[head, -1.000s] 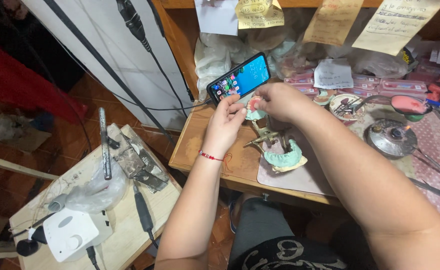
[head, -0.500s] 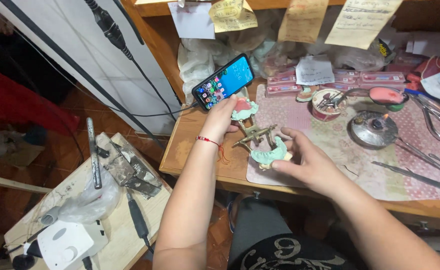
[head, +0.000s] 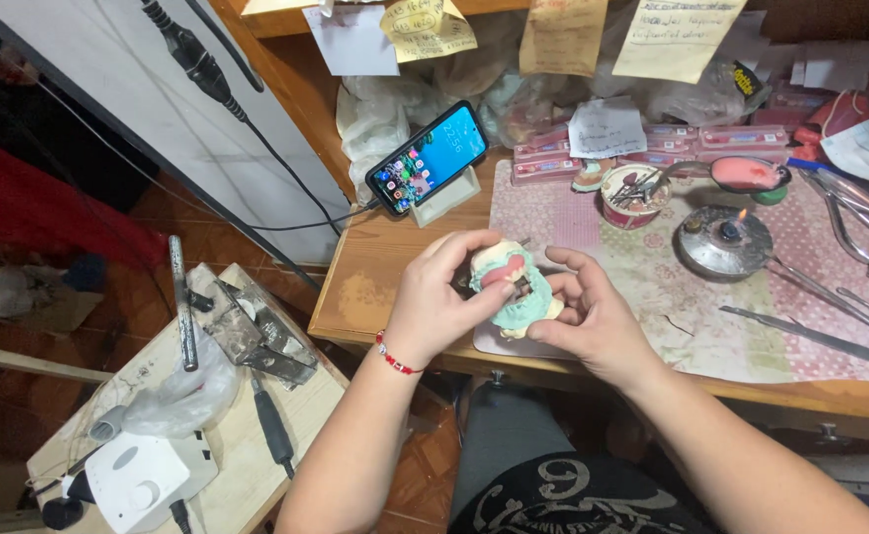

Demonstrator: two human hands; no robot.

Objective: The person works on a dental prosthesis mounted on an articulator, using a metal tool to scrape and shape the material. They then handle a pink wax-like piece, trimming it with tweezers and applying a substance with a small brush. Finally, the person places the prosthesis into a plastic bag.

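Both hands meet over the front edge of the bench, and between them sits a dental cast, a pale green plaster base carrying pink wax and a bit of metal hardware. The left hand closes its fingers over the top and left side of the cast; the right hand cups it from below and from the right, thumb and fingers wrapped on it. The cast is lifted just clear of the patterned mat.

Judging from this grip, the piece is best held by the plaster base, with fingertips kept off the soft pink wax, which could dent. Keeping it low over the mat would soften any drop, and keeping it well apart from the lit spirit burner farther back on the right seems wise.

As for containers: a small round cup behind the hands holds a bundle of metal instruments. Flat pink boxes are stacked along the back edge; their contents cannot be made out. A phone leans on a stand near the back left corner
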